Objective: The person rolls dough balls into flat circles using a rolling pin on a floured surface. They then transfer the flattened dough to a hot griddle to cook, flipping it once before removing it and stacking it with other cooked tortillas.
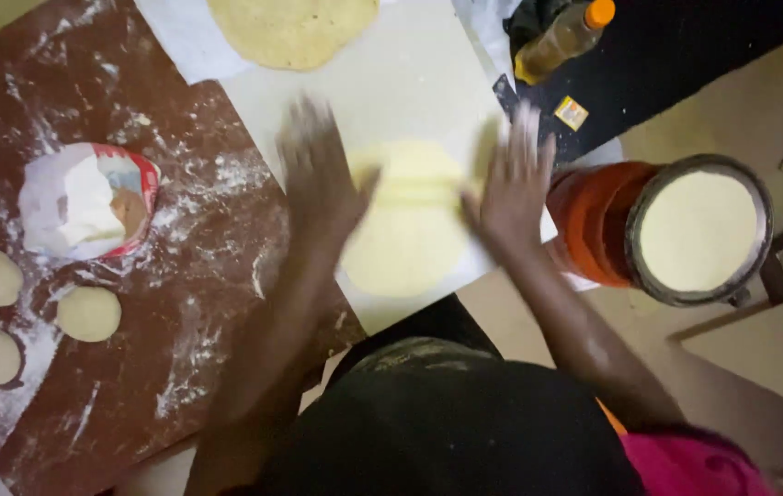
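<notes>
1. While both hands blur, rolling looks underway: pale board [410, 83] on the table [180, 276] under the fingers.
2. Flattened dough [407, 248] between the fingers, rolling pin [410, 188] across it.
3. Left hand [318, 184], right hand [513, 188]: fingers spread flat, grasping nothing; next stroke probably needs even pressure.

Bare forearms — black top, pink sleeve

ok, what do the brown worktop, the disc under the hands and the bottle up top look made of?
Brown worktop: looks like polished stone or laminate, mottled red-brown, dusted with white flour; which one is unclear.
Disc between the left hand and right hand: soft pale-yellow dough, flattened, matte.
Bottle: clear plastic by its look, orange cap, yellow liquid inside, probably oil.
</notes>
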